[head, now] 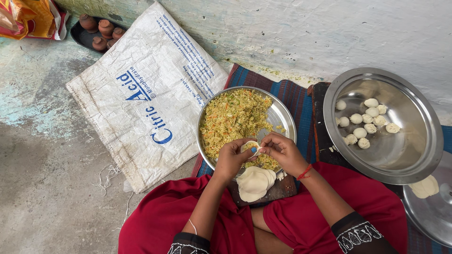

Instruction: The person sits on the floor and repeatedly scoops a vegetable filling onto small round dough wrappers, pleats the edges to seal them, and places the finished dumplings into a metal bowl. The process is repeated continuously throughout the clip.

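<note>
Head view: the left hand (pixel 230 157) cradles a small dough wrapper (pixel 250 146) with filling in it, fingers curled under and thumb on top. The right hand (pixel 282 151) meets it from the other side, fingertips pinched on the wrapper's edge — both hands are clasped on this one piece, held just over the near rim of the filling plate (pixel 283 113). The step in hand looks like pleating and sealing a dumpling. The plate holds a heap of shredded yellow-green filling (pixel 235 117).

Just below the hands a stack of flat wrappers (pixel 254 182) lies on a dark board (pixel 282 189), against the red-clothed lap. To the right, well apart, a big steel bowl (pixel 414 155) holds a cluster of finished dumplings (pixel 365 120).

Judging from this, the next move calls for small, even pinches round the edge — gentle enough not to tear the dough or squeeze filling out.
</note>
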